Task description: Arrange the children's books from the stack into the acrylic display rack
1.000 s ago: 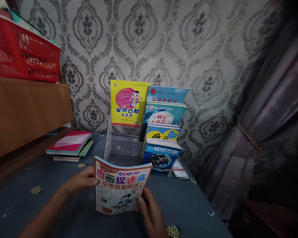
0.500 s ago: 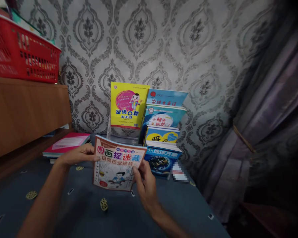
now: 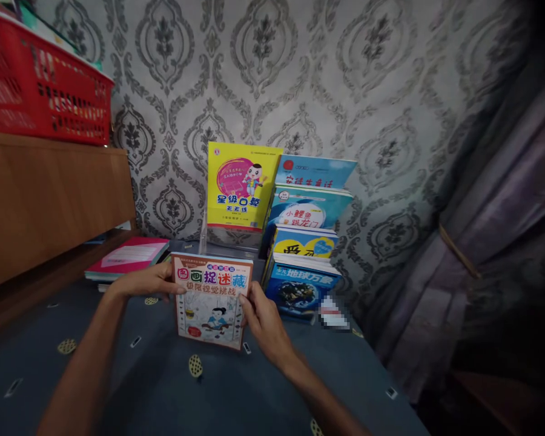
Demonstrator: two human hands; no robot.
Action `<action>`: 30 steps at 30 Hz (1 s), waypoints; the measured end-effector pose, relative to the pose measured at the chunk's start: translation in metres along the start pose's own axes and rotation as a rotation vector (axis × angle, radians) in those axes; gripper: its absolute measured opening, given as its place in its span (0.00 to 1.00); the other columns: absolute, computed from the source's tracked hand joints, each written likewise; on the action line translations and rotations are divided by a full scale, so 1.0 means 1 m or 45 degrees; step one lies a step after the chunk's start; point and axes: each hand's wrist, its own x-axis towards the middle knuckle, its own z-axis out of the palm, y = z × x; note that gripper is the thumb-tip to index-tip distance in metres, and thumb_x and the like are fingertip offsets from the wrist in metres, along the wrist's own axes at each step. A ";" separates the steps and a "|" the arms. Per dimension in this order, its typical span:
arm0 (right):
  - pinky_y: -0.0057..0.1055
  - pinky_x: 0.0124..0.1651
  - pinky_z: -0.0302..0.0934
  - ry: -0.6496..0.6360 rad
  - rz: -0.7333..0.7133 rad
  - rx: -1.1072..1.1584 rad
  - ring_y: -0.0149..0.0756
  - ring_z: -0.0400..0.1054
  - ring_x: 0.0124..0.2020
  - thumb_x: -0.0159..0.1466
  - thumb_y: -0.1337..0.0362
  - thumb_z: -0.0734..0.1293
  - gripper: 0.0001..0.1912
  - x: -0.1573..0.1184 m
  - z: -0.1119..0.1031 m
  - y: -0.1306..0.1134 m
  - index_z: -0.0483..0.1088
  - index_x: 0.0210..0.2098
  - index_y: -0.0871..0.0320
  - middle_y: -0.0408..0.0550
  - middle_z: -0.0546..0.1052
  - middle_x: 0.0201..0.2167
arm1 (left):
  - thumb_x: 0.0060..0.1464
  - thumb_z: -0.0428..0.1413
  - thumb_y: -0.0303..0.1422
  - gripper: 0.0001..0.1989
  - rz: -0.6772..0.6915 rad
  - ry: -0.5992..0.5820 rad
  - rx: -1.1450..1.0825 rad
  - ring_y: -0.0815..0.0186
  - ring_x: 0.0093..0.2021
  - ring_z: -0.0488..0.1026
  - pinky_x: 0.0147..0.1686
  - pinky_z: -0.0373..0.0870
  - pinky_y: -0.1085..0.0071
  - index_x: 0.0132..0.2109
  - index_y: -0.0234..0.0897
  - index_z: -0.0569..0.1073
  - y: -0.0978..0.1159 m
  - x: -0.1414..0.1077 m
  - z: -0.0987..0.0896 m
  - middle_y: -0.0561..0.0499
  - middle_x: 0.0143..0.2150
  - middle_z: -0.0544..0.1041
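Observation:
Between my two hands, a brown-bordered picture book (image 3: pixel 211 309) stands almost upright, its cover facing me. My left hand (image 3: pixel 152 280) grips its left edge, thumb on the front and the other fingers behind. On the opposite edge, my right hand (image 3: pixel 264 321) pinches it the same way. Just behind is a clear tiered rack (image 3: pixel 203 237). A yellow workbook (image 3: pixel 243 188) leans in the rack's upper left. Several books rise in steps on its right side, with a blue earth-cover book (image 3: pixel 297 293) in front.
A pile of notebooks with a pink one (image 3: pixel 129 254) on top lies at the left, beside a wooden cabinet (image 3: pixel 54 206). On the cabinet sits a red plastic basket (image 3: pixel 77 109). A curtain (image 3: pixel 476 242) hangs at the right. Dark patterned cloth (image 3: pixel 140 387) covers the table.
The picture book has gone from slightly bent and tilted to flatter and more upright. Both hands still hold its side edges. The camera view has shifted slightly.

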 end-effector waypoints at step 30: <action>0.37 0.32 0.62 0.459 -0.425 -0.328 0.40 0.68 0.28 0.68 0.56 0.62 0.08 0.064 -0.065 -0.045 0.66 0.36 0.53 0.47 0.74 0.29 | 0.58 0.56 0.45 0.17 0.500 1.048 0.849 0.52 0.45 0.77 0.46 0.74 0.57 0.48 0.40 0.75 0.096 -0.003 0.009 0.47 0.45 0.82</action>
